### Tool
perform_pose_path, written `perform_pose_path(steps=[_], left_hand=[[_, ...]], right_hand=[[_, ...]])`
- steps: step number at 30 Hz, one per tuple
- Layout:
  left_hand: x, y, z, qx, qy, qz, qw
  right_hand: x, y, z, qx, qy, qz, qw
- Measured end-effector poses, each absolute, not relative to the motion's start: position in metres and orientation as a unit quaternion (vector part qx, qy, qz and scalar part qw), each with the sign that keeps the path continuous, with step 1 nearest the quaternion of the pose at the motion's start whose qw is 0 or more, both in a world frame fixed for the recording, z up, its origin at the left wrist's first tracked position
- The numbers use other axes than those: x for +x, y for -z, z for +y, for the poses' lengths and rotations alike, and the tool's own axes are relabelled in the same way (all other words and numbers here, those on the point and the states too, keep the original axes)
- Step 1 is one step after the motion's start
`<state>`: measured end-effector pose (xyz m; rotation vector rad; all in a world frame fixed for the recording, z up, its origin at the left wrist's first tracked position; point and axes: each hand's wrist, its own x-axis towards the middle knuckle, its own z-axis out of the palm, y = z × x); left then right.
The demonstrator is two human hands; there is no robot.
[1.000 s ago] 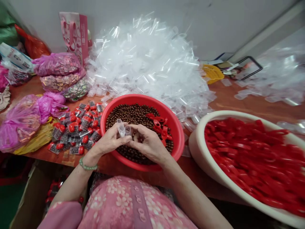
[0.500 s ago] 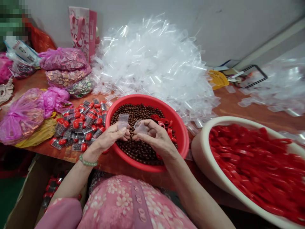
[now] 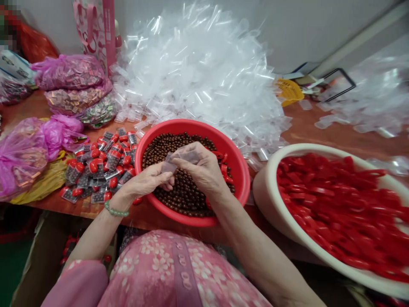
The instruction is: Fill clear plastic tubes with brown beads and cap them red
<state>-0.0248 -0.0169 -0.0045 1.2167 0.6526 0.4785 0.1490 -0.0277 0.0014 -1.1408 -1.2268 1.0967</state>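
Observation:
Over the red basin (image 3: pixel 247 183), my left hand (image 3: pixel 150 181) pinches a small clear plastic case (image 3: pixel 168 166). My right hand (image 3: pixel 203 164) holds another clear plastic piece (image 3: pixel 190 157), which meets or overlaps the top of the first; the exact contact is too small to tell. Dark brown beads (image 3: pixel 187 194) fill much of the basin below both hands. Some red plastic parts (image 3: pixel 224 168) lie among the beads at the basin's right side, partly behind my right hand.
Filled cases with red caps (image 3: pixel 113 160) lie left of the basin. Behind it rises a large heap of clear cases (image 3: pixel 198 72). A cream tub (image 3: pixel 270 187) of red parts stands at the right. Pink bags (image 3: pixel 75 72) and a yellow basket (image 3: pixel 289 91) sit farther back.
My right hand has moved left and up, bringing its clear piece against or over the one in my left hand. The left-hand case now tilts. The whole view has shifted slightly.

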Motion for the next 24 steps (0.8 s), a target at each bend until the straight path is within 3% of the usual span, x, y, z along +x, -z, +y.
perform_pose_path(steps=[4,7,13,17,24], left_hand=[[-0.028,0.000,-0.021,0.582,-0.210,0.312,0.721],[-0.031,-0.005,-0.021,0.631,-0.211,0.348,0.661],[-0.028,-0.017,-0.007,0.724,-0.191,0.396,0.532],[-0.025,-0.024,0.003,0.819,-0.128,0.424,0.365],[-0.006,-0.034,0.013,0.892,0.033,0.435,0.122]], right_hand=[[0.169,-0.005,-0.009,-0.498,-0.371,-0.511,0.595],[0.189,-0.005,0.012,-0.528,-0.333,-0.541,0.564],[0.202,0.003,0.040,-0.594,-0.228,-0.667,0.387],[0.200,-0.001,0.026,-0.584,-0.152,-0.751,0.269],[0.207,0.002,-0.007,-0.554,-0.070,-0.829,-0.017]])
